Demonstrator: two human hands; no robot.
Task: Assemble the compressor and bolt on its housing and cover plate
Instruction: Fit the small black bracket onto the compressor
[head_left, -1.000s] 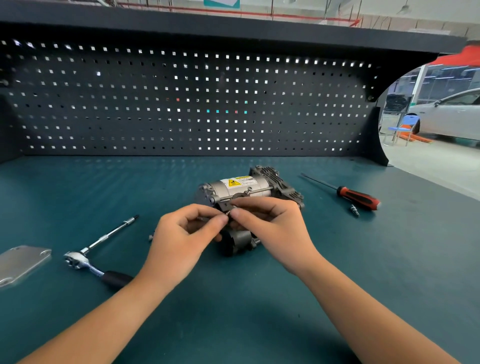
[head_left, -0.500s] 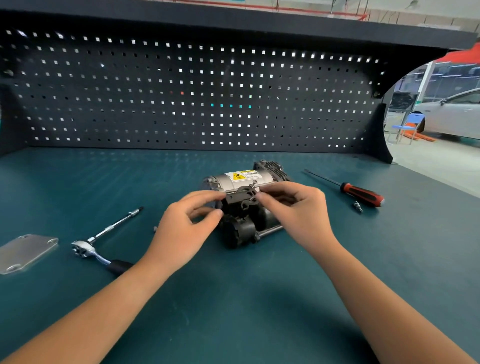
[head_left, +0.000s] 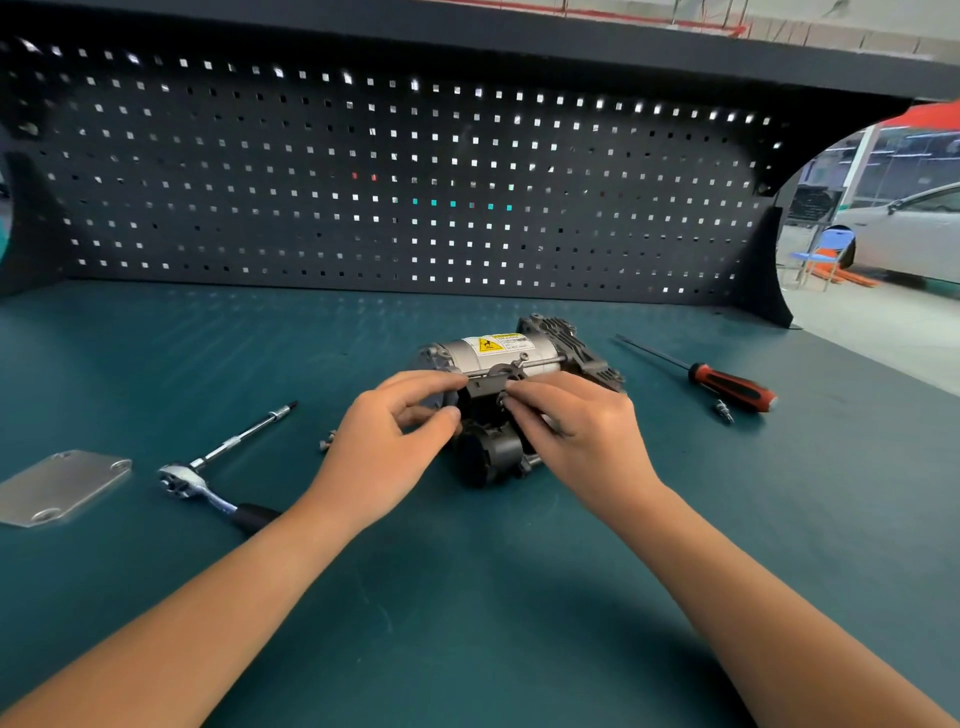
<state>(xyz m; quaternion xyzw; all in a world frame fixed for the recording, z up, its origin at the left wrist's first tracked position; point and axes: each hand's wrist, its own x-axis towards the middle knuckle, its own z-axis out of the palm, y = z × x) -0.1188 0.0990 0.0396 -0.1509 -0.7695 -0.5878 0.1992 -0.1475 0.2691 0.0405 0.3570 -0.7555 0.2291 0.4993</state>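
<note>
Compressor (head_left: 511, 358): a silver metal cylinder with a dull satin sheen is seen, carrying a glossy white and yellow paper-like label; grey cast metal with ribbed fins is seen at its right end, and matt black plastic-looking parts at the front.
Cover plate (head_left: 62, 486): flat grey metal, smooth and faintly brushed.
Ratchet wrench (head_left: 208, 475): bright polished metal head and extension bar; a matt black grip is fitted.
Screwdriver (head_left: 719, 382): a thin dark metal shaft; the handle is red and black, plastic or rubber, slightly glossy.
Bench top (head_left: 467, 623): a teal mat, matt, finely scuffed and scratched.
Pegboard (head_left: 363, 182): black painted sheet, matt, punched with square holes.
</note>
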